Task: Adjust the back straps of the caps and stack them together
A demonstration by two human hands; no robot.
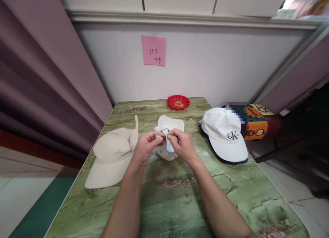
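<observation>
A small white cap (171,122) lies on the green table between my hands, its brim pointing to the wall. My left hand (149,143) pinches one end of a white strap (158,137) at the cap's near side. My right hand (182,142) is closed on the strap's other part, by a small brass-coloured buckle (163,137). The fingertips of both hands are nearly together above the cap and hide part of it.
A beige cap (113,145) sits at the left. White and navy caps (223,128) are stacked at the right. Behind them is a red scalloped dish (178,102). A pink note (153,50) is on the wall, and a patterned box (257,123) stands beyond the table's right edge.
</observation>
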